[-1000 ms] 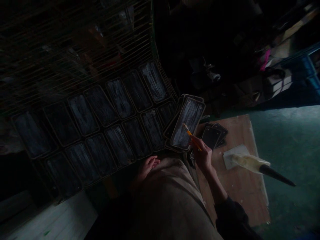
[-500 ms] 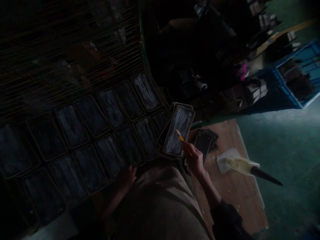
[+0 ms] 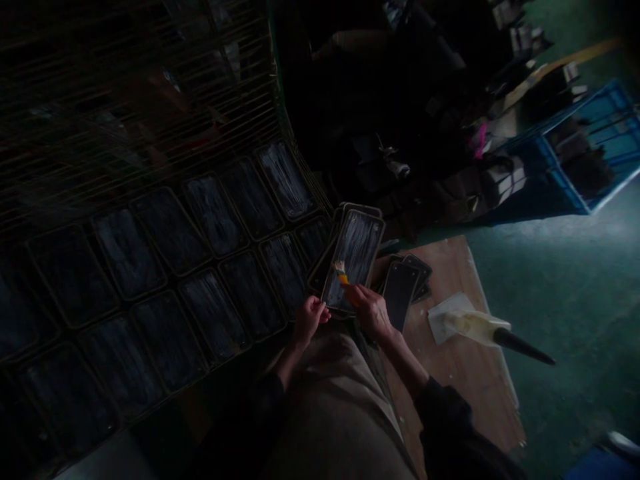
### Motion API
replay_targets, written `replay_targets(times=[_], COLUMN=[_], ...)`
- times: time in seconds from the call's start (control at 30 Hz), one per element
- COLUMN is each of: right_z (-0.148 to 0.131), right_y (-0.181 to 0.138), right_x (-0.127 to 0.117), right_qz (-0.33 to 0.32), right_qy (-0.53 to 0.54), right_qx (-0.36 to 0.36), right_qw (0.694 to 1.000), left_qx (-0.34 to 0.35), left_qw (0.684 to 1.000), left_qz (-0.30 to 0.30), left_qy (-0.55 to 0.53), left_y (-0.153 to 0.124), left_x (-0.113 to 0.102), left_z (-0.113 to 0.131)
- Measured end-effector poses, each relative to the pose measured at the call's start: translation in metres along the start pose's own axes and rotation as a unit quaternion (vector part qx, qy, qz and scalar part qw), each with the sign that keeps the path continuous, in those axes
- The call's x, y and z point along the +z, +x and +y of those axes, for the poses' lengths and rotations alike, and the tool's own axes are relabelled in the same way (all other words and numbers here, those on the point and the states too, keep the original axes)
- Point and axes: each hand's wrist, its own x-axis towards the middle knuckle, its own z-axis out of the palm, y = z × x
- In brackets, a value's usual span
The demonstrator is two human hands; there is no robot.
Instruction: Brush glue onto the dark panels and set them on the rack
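Note:
My right hand [image 3: 371, 311] is closed round a small brush with an orange handle [image 3: 343, 275]; its bristles rest on the top dark rectangular piece [image 3: 356, 250] of a stack in front of me. That piece is streaked with white. My left hand [image 3: 311, 317] pinches the near corner of the same piece. A few unpainted dark pieces [image 3: 400, 287] lie fanned on a wooden board [image 3: 465, 373] to the right of my right hand.
Several white-streaked dark pieces [image 3: 200, 267] lie in rows on a wire rack [image 3: 125, 100] to the left. A white holder with a dark cone-tipped bottle [image 3: 480, 327] lies on the board. Blue crates [image 3: 595, 147] and clutter stand at the back right on a green floor.
My left hand has come up from my lap and taken the near corner of the top piece. The brush has slid down toward me across that piece.

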Motion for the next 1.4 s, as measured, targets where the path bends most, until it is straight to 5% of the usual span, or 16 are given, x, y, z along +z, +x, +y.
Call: replay_targets(times=[0.27, 0.53, 0.67, 0.9, 1.03, 1.1, 1.23, 1.4], right_z=[-0.013, 0.062, 0.071, 0.025, -0.006, -0.011, -0.001, 0.028], right_y=[-0.050, 0.030, 0.044, -0.043, -0.082, -0.089, -0.086, -0.069], right_x=[0.003, -0.056, -0.058, -0.022, -0.028, -0.037, -0.047, -0.028], right_qz=[-0.059, 0.121, 0.104, 0.000, -0.058, -0.020, 0.160, 0.275], right_qy=[0.149, 0.039, 0.000, 0.029, 0.138, 0.199, 0.219, 0.184], right_qx=[0.068, 0.052, 0.052, 0.110, 0.175, 0.224, 0.268, 0.275], right_qw=[0.985, 0.991, 0.993, 0.994, 0.973, 0.954, 0.925, 0.903], left_qx=[-0.030, -0.013, -0.040, -0.061, -0.083, -0.076, -0.065, -0.041], left_qw=[0.999, 0.999, 0.996, 0.981, 0.972, 0.972, 0.970, 0.951], left_qz=[-0.009, -0.029, -0.042, -0.072, -0.070, -0.088, -0.142, -0.208], left_qy=[-0.043, -0.029, -0.067, -0.172, -0.208, -0.202, -0.186, -0.227], left_y=[0.001, 0.001, -0.001, -0.015, -0.020, -0.022, -0.026, -0.034], left_x=[0.000, 0.003, 0.006, 0.009, 0.008, 0.007, 0.004, -0.001], left_z=[-0.006, -0.010, -0.009, 0.004, 0.009, 0.013, 0.027, 0.053])
